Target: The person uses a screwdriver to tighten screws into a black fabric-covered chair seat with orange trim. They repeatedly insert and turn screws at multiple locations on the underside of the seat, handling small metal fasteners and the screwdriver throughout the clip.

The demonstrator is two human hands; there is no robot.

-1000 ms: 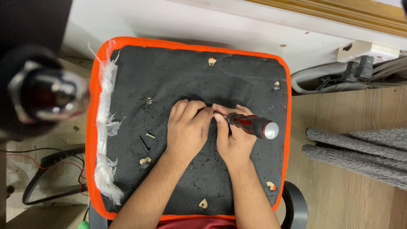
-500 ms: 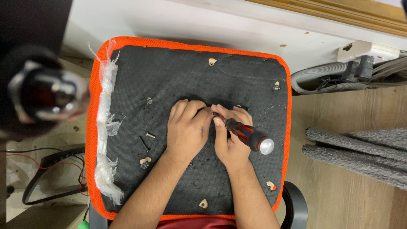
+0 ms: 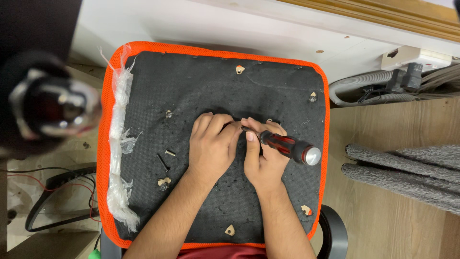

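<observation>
A chair seat [image 3: 211, 86] lies upside down, black underside up, with an orange mesh rim. My right hand [image 3: 262, 160] grips a red and black screwdriver [image 3: 287, 146] whose tip points left into the middle of the seat. My left hand [image 3: 211, 146] lies flat on the black fabric right beside that tip, fingers curled at the spot. The screw or hole under the tip is hidden by my fingers. A loose black screw [image 3: 162, 162] and a small metal sleeve [image 3: 170, 153] lie left of my left hand.
Torn clear plastic [image 3: 120, 144] hangs along the seat's left edge. A blurred round dark object [image 3: 50, 105] is close to the camera at left. Grey hoses and plugs [image 3: 383, 81] lie at the upper right, a grey mat [image 3: 407, 168] on the wooden floor, black cables [image 3: 52, 192] at lower left.
The screwdriver's handle has swung slightly downward and its metal end cap turned as my right hand twisted it. My left hand stayed in place.
</observation>
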